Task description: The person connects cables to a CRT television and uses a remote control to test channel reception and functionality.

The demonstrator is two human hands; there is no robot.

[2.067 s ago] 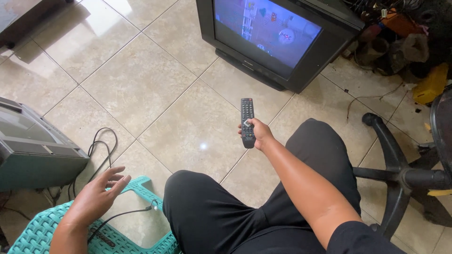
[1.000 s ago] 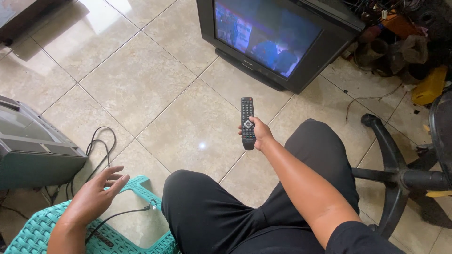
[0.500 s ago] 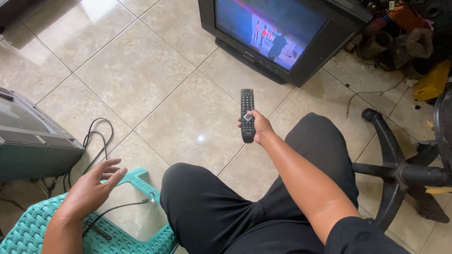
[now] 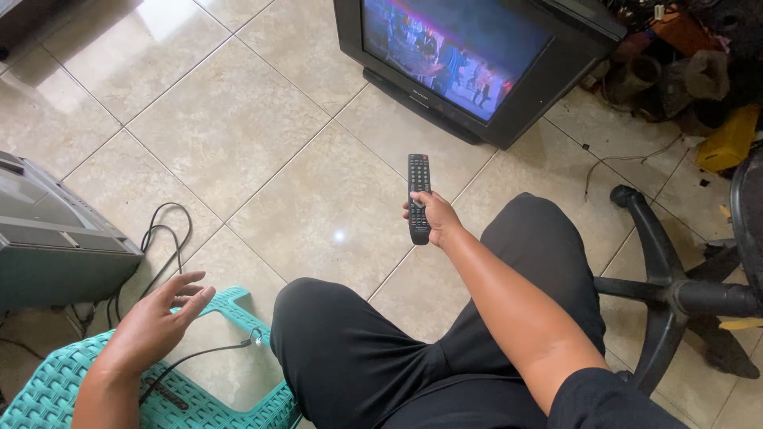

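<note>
Seated over a tiled floor (image 4: 238,119), the person's right hand (image 4: 433,214), fingers clamped on a black remote control (image 4: 418,196) at frame centre, aims at the television (image 4: 477,56), now showing a new picture, while the left hand (image 4: 155,322), fingers apart, hovers over a teal plastic stool (image 4: 48,393) lower left.

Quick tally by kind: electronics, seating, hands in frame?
Televisions: 2, a black one switched on and a grey set
Remote control: 1, held in the right hand
Seating: 2, a teal plastic stool and an office chair base
Hands: 2, the left hand open above the stool
Total: 7
</note>
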